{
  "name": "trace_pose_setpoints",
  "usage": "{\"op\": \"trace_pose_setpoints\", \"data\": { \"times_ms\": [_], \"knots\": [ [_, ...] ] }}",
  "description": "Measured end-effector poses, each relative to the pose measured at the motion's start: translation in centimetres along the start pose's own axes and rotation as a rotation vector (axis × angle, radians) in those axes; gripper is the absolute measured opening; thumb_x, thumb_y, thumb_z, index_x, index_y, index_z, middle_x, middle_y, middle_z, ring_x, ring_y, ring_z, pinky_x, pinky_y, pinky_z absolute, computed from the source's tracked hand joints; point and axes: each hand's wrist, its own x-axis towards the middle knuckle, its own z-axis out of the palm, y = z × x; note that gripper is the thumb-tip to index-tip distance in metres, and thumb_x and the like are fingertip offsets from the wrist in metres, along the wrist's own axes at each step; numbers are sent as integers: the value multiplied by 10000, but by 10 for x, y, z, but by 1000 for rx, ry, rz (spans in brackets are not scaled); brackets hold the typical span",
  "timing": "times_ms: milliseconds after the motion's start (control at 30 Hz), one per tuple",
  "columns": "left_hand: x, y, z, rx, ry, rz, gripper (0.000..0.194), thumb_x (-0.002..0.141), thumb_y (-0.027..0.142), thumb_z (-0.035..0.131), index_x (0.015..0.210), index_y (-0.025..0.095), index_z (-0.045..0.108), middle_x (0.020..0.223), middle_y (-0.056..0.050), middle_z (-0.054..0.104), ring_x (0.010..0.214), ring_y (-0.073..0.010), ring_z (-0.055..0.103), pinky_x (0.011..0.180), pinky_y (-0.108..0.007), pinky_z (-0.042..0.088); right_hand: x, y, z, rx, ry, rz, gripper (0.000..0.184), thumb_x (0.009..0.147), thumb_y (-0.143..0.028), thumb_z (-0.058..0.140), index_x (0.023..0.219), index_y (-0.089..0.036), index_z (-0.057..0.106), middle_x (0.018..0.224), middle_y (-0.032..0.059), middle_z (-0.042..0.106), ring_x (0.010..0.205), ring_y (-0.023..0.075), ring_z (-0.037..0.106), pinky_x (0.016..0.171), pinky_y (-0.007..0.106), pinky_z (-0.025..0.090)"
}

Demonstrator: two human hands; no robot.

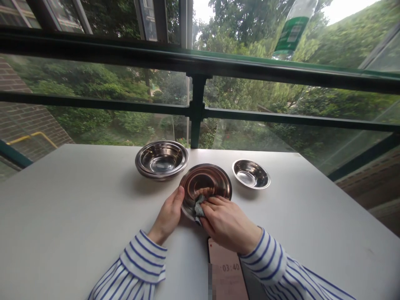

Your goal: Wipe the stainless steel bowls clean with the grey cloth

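A shiny metal bowl [220, 179] is tilted up above the white table, its inside facing me. My left hand [168, 212] grips its left rim, the thumb on the inner edge and the other fingers hidden behind. Bunched under the fingers of my right hand [226, 216] is a grey-green cloth [199, 207], pressed against the lower inside of the bowl. The fingers of that hand are closed on the cloth and reflect in the metal. Behind and left of the held bowl stands a stack of metal bowls [162, 164]. A smaller metal bowl [251, 174] sits upright to the right.
A phone [226, 275] showing a timer lies on the white table [78, 216] under my right wrist. Beyond the table's far edge runs a dark green railing [196, 112] with glass. A plastic bottle [293, 31] with a green label stands on the top rail.
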Motion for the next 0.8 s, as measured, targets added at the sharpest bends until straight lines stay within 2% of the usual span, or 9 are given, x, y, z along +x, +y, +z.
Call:
{"op": "trace_pose_setpoints", "data": {
  "times_ms": [100,167,233,467,600,700,800],
  "knots": [
    [0,0,-1,-16,6,-12,505,888,423,308,1295,142,413,1353,-66,449,1256,-188,368,1055,-328,256,4,-7,5,73,29,-32,242,860,-255,397,1009,-125,538,977,106,622,981,218,532,897,353,420],
    [0,1,-2,-4,12,-26,507,884,428,315,1301,155,407,1354,-59,449,1262,-196,358,1060,-339,250,8,-11,10,150,64,-60,352,872,-264,385,1173,-94,452,1145,123,562,1115,213,457,968,333,375],
    [0,2,-3,2,9,-33,509,880,430,326,1314,173,391,1355,-50,448,1265,-202,352,1061,-346,251,11,-14,13,180,75,-68,422,876,-274,379,1246,-72,385,1220,137,515,1173,209,409,1003,331,341],
    [2,2,-4,-49,-13,-13,503,881,418,331,1313,167,392,1356,-51,444,1262,-203,359,1063,-354,252,-1,-6,7,-22,8,-30,366,809,-258,462,1131,-87,499,1060,146,603,1042,247,503,982,428,321],
    [2,2,-4,-60,-20,-2,487,882,414,335,1286,158,430,1349,-48,453,1261,-198,360,1065,-349,247,-7,0,2,-65,-6,-2,342,780,-268,498,1076,-101,540,994,132,623,1000,249,520,986,437,306],
    [2,3,-3,-77,-20,-18,508,886,419,319,1303,140,400,1362,-55,434,1273,-194,338,1066,-347,244,-3,-1,7,7,0,-47,382,797,-278,482,1132,-96,510,1071,135,602,1037,239,509,992,412,320],
    [0,4,-2,-74,-7,-34,519,883,422,328,1325,152,363,1381,-44,407,1276,-191,331,1064,-338,246,4,-5,16,87,36,-100,462,831,-290,441,1232,-61,425,1219,156,520,1157,235,435,1013,371,318]
  ]
}}
